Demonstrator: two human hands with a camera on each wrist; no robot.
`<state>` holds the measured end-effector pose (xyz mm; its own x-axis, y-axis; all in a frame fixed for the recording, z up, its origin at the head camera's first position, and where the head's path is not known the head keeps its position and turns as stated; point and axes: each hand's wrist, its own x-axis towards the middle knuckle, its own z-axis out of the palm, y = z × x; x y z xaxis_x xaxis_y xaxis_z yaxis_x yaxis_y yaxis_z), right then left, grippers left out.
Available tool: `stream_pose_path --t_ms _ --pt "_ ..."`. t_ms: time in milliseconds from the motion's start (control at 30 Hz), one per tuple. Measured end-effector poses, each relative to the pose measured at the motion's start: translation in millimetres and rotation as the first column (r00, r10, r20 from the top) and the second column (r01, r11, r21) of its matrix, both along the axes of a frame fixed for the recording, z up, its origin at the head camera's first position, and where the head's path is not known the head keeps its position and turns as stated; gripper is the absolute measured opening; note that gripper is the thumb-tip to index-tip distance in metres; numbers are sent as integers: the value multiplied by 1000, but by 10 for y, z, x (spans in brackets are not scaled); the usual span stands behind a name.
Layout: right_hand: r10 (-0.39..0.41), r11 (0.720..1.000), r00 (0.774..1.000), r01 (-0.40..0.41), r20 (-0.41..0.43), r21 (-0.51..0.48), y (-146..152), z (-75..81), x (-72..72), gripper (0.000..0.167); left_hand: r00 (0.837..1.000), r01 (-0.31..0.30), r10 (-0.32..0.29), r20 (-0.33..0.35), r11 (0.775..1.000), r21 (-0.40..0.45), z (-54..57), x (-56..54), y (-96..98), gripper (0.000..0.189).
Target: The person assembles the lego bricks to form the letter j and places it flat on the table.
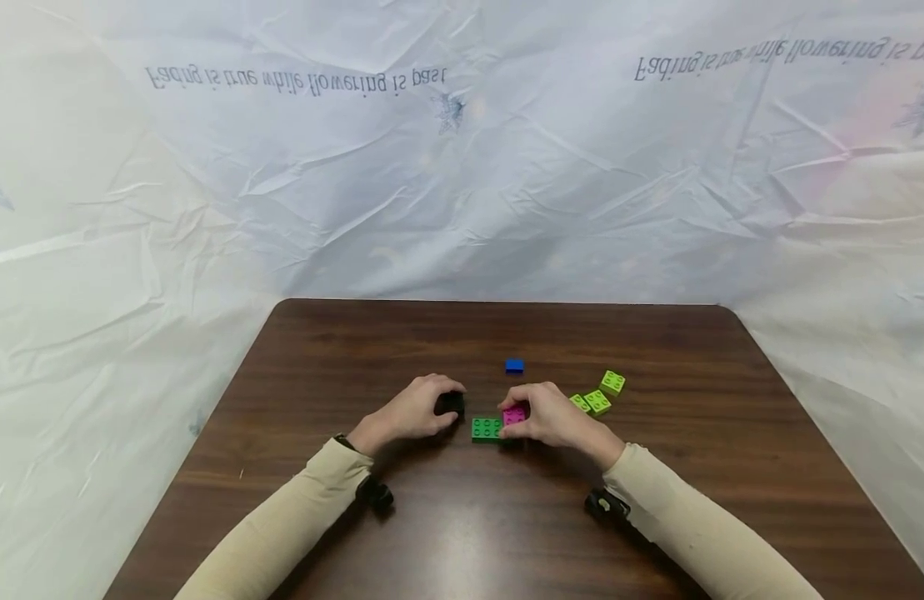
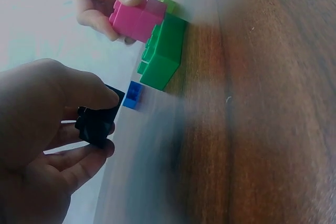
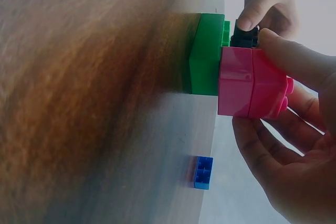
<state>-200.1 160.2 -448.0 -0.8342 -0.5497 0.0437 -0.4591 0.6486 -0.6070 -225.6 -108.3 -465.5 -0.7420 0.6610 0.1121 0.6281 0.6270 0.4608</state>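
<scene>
My left hand (image 1: 412, 410) pinches a black toy building brick (image 2: 100, 121) between thumb and fingers, just left of the green brick. The green brick (image 1: 486, 430) lies on the table, several round studs facing up. At its right end my right hand (image 1: 555, 417) grips a pink brick (image 3: 249, 82) by its sides, thumb on the near side and fingertips on the far side. A seam runs across the pink piece, and its studs point up. In the right wrist view the pink piece's underside is right at the green brick's top.
A small blue brick (image 1: 514, 367) lies on its side behind the green one, its hollow underside showing in the wrist views. Three lime bricks (image 1: 597, 402) are beyond the right hand, one partly hidden by it. A white sheet (image 1: 462, 208) hangs behind the dark wooden table (image 1: 462, 517).
</scene>
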Motion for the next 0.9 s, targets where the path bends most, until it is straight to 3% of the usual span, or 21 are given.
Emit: stream_pose_path --t_ms 667,900 --pt "10 1000 1000 -10 -16 0 -4 7 -1 33 1000 20 -19 -17 999 45 -1 19 21 41" --pt "7 1000 1000 -7 -9 3 6 10 0 33 1000 22 -22 13 999 33 -2 25 41 41"
